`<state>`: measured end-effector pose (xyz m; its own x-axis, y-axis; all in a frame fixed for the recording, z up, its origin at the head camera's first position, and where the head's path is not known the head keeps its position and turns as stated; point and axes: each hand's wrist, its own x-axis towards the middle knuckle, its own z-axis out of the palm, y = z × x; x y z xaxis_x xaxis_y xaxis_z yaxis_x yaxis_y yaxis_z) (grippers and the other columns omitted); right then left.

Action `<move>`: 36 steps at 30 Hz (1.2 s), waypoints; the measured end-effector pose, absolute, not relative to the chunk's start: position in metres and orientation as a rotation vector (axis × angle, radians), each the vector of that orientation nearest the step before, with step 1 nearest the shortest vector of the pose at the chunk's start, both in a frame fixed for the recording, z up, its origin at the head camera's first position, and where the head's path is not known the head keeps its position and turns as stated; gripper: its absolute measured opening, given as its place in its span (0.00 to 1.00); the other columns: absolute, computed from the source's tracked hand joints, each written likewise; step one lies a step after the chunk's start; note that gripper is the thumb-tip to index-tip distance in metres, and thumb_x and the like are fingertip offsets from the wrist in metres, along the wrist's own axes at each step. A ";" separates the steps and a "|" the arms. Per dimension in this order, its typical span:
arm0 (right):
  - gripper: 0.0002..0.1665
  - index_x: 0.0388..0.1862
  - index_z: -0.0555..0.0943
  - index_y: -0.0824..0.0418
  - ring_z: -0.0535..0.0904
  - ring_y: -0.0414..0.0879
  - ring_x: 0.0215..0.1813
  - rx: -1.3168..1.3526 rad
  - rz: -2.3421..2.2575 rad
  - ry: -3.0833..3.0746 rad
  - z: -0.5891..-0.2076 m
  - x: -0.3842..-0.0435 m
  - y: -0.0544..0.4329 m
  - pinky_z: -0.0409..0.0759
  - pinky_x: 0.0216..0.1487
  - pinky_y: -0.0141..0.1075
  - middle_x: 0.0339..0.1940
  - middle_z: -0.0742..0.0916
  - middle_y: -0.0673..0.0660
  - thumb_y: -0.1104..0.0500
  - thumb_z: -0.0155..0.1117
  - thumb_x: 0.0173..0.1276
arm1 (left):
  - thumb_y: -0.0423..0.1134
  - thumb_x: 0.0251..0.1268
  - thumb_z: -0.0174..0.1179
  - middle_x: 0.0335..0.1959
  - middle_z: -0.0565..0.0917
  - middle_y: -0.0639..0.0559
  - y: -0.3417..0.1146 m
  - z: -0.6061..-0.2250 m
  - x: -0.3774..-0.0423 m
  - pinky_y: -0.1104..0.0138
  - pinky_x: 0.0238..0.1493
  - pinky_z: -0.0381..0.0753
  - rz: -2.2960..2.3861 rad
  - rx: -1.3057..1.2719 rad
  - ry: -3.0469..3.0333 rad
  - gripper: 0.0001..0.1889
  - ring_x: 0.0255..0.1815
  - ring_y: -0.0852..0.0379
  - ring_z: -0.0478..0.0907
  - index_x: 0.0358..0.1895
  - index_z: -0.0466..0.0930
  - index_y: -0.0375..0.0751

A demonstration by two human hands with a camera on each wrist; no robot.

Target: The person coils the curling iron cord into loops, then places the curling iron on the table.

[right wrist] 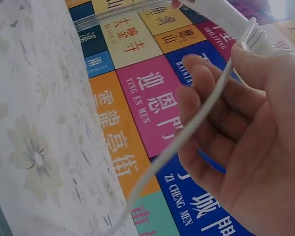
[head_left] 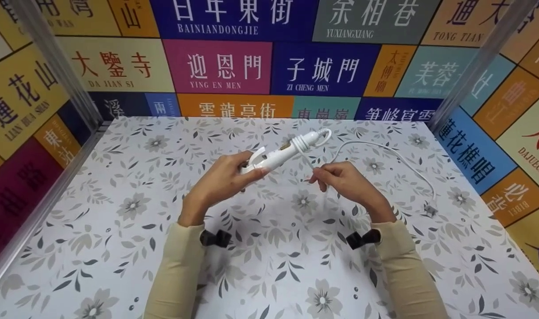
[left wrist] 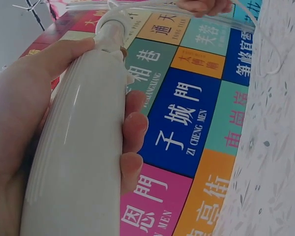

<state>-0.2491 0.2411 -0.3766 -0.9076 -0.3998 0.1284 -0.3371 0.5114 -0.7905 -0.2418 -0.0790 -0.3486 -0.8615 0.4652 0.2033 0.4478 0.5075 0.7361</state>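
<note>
My left hand (head_left: 227, 179) grips a white curling iron (head_left: 280, 156) by its body, tilted up to the right. A curved lever (head_left: 257, 155) stands out from its side near the hand. Loops of white power cord (head_left: 301, 144) wrap around the narrow end. In the left wrist view, the thumb lies along one side of the smooth body (left wrist: 78, 147) and fingertips show at the other. My right hand (head_left: 344, 179) pinches the cord (right wrist: 187, 130) just beyond the loops; its other fingers are loosely curled.
The rest of the cord (head_left: 393, 149) arcs to the right and ends in a plug (head_left: 430, 209) over the flower-patterned tabletop (head_left: 269, 266). Panels with coloured signs (head_left: 220, 66) stand behind and at both sides. Black wrist mounts (head_left: 216, 238) sit at the sleeve cuffs.
</note>
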 end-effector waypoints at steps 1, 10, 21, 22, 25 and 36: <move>0.25 0.25 0.83 0.56 0.68 0.42 0.24 -0.598 -1.363 2.690 -0.378 -0.250 0.241 0.68 0.29 0.35 0.28 0.85 0.52 0.45 0.53 0.79 | 0.56 0.69 0.61 0.35 0.83 0.50 -0.079 -0.349 -0.242 0.66 0.27 0.76 1.308 0.824 2.709 0.19 0.26 0.57 0.77 0.52 0.81 0.48; 0.29 0.24 0.87 0.55 0.65 0.43 0.19 -0.276 -1.408 2.779 -0.385 -0.255 0.247 0.68 0.24 0.37 0.14 0.74 0.48 0.32 0.65 0.64 | 0.56 0.69 0.61 0.33 0.82 0.51 -0.079 -0.349 -0.241 0.65 0.28 0.77 1.198 0.932 2.646 0.17 0.26 0.57 0.77 0.49 0.80 0.49; 0.06 0.31 0.88 0.62 0.70 0.40 0.23 -0.360 -1.418 2.902 -0.381 -0.254 0.247 0.71 0.28 0.33 0.26 0.86 0.50 0.69 0.65 0.61 | 0.57 0.66 0.64 0.30 0.83 0.53 -0.073 -0.353 -0.238 0.66 0.24 0.76 1.071 0.991 2.548 0.17 0.23 0.60 0.76 0.45 0.82 0.49; 0.06 0.32 0.88 0.62 0.71 0.40 0.23 -0.373 -1.438 2.890 -0.380 -0.253 0.247 0.72 0.28 0.33 0.27 0.86 0.51 0.69 0.65 0.62 | 0.57 0.66 0.64 0.30 0.83 0.53 -0.072 -0.353 -0.238 0.66 0.24 0.76 1.064 0.989 2.540 0.17 0.22 0.60 0.75 0.46 0.83 0.49; 0.05 0.35 0.90 0.58 0.78 0.42 0.29 -0.341 -1.484 2.844 -0.377 -0.251 0.248 0.76 0.30 0.33 0.30 0.89 0.49 0.57 0.70 0.65 | 0.57 0.65 0.64 0.30 0.83 0.54 -0.069 -0.353 -0.238 0.66 0.25 0.77 1.039 1.009 2.528 0.17 0.22 0.61 0.75 0.47 0.84 0.50; 0.16 0.40 0.91 0.55 0.83 0.42 0.33 -0.350 -1.440 2.811 -0.372 -0.249 0.249 0.80 0.35 0.32 0.36 0.90 0.52 0.46 0.78 0.58 | 0.56 0.65 0.65 0.31 0.85 0.56 -0.058 -0.360 -0.237 0.68 0.28 0.76 0.894 0.988 2.508 0.20 0.24 0.62 0.76 0.53 0.85 0.50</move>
